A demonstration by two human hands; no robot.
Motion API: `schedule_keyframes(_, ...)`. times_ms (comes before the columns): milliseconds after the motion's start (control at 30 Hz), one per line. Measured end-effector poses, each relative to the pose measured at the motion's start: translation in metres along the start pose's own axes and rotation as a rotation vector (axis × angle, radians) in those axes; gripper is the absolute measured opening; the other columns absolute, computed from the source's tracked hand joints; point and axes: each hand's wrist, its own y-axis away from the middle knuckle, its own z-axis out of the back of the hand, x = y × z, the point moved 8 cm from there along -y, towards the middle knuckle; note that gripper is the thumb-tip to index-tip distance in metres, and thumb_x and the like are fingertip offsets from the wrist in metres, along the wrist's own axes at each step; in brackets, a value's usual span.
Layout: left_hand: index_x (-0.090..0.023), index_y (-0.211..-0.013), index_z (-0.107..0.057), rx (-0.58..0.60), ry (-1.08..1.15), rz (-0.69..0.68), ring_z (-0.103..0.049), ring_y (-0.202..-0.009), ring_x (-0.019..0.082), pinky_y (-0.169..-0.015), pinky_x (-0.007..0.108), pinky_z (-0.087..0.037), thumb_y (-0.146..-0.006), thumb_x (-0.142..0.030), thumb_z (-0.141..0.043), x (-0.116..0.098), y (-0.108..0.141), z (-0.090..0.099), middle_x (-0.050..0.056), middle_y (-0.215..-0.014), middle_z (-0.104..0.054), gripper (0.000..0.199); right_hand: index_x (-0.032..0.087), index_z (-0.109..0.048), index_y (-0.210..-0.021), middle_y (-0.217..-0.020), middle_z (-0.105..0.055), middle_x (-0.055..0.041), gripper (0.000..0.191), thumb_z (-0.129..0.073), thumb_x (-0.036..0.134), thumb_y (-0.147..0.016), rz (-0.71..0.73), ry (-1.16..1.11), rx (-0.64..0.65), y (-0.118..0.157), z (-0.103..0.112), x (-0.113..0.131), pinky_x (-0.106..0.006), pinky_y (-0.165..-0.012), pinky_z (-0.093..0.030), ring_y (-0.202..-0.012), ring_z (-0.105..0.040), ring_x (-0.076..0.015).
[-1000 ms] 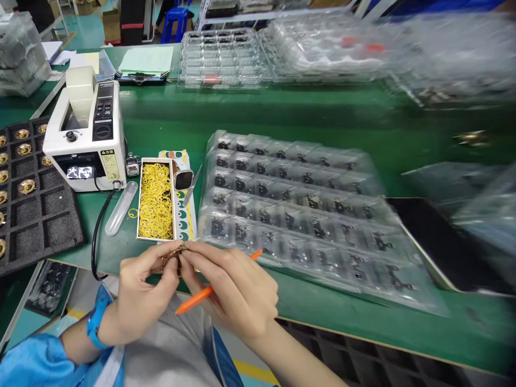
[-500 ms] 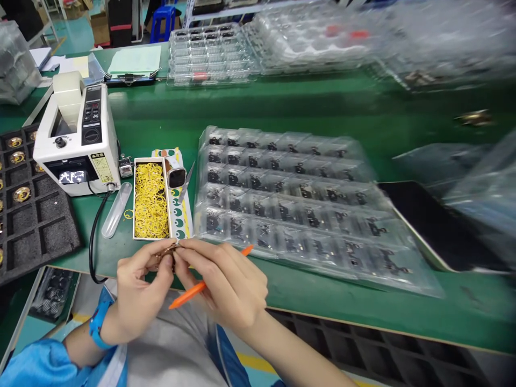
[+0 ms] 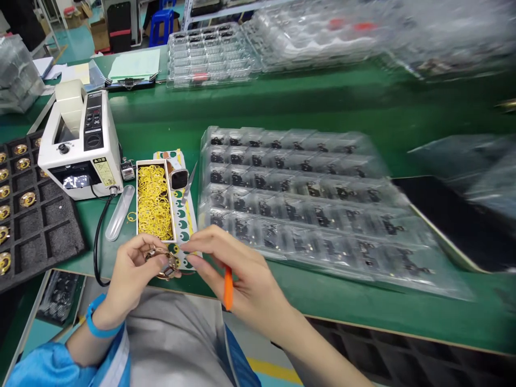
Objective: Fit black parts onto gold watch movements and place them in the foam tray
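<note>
My left hand (image 3: 131,274) is closed on a small round copper-coloured metal part (image 3: 168,265), like a watch case, pinched between thumb and fingers. Just to its right, my right hand (image 3: 245,279) has its thumb and index finger slightly apart, a short way from the part. An orange pen-like stick (image 3: 228,289) is tucked in the right hand's other fingers. Directly beyond the hands stands a white box (image 3: 174,217) filled with yellow rings (image 3: 153,207). Beside it lies a sheet with green ring-shaped stickers (image 3: 183,226), partly behind the fingers, with tweezers (image 3: 190,183) on it.
A white tape dispenser (image 3: 108,156) stands at left, with a black foam tray (image 3: 60,234) of gold parts next to it. Clear blister trays (image 3: 290,207) with dark parts cover the middle right. A black flat pad (image 3: 451,220) lies farther right. Stacked plastic trays (image 3: 213,59) line the back.
My right hand has drawn away from the metal part to the right, and the orange stick has turned more upright. My left hand keeps the part, which is now more exposed.
</note>
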Motion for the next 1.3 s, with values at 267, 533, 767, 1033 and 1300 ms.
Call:
schedule_keyframes(267,-0.015,-0.067,-0.06,0.033,-0.138,0.007,-0.046,-0.045,0.006,-0.038,0.014,-0.04,-0.066,-0.022,-0.077,-0.006,0.002,0.0,-0.003,-0.061,-0.056,0.018,0.017,-0.056,-0.093,-0.079,-0.063,-0.0045,0.015,-0.044,0.011,-0.1,0.123,0.092,0.134,0.003,-0.02,0.004,-0.024,-0.057,-0.046,-0.069,-0.057,-0.014)
schedule_keyframes(533,-0.014,-0.063,-0.062,0.039,-0.18,-0.003,-0.039,-0.046,0.005,-0.039,0.015,-0.031,-0.064,-0.017,-0.071,-0.01,0.001,0.0,-0.004,-0.057,-0.053,0.009,0.019,-0.051,-0.086,-0.069,-0.055,0.0003,0.026,-0.033,0.019,-0.105,0.096,0.109,0.219,0.006,-0.033,0.003,-0.021,-0.051,-0.038,-0.057,-0.048,-0.0116)
schedule_keyframes(767,-0.014,-0.066,-0.064,0.068,-0.134,-0.003,-0.038,-0.046,0.004,-0.042,0.016,-0.03,-0.066,-0.017,-0.076,-0.003,-0.001,0.002,-0.005,-0.058,-0.053,0.012,0.019,-0.051,-0.085,-0.071,-0.054,0.0013,0.022,-0.038,0.018,-0.102,-0.004,0.049,0.31,0.007,-0.035,-0.005,-0.021,-0.053,-0.036,-0.057,-0.048,-0.0102)
schedule_keyframes(1033,-0.015,-0.076,-0.077,0.039,-0.36,-0.326,-0.049,-0.061,0.011,-0.052,0.021,-0.04,-0.084,-0.024,-0.074,-0.021,0.001,0.009,0.0,-0.068,-0.054,0.013,0.019,-0.046,-0.061,-0.055,-0.046,0.0024,0.041,-0.041,0.037,-0.098,-0.515,-0.3,0.207,0.013,-0.037,-0.034,-0.023,-0.051,-0.033,-0.051,-0.04,-0.0102)
schedule_keyframes(1300,-0.024,-0.135,-0.061,-0.199,-1.022,-1.185,-0.055,-0.068,0.014,-0.058,0.024,-0.049,-0.094,-0.003,-0.052,-0.039,0.049,-0.011,0.001,-0.078,-0.055,0.047,0.018,-0.057,-0.064,-0.061,-0.049,0.0009,0.049,-0.063,0.063,-0.084,-0.734,-0.714,0.011,0.02,-0.061,-0.037,-0.021,-0.052,-0.038,-0.056,-0.043,-0.0113)
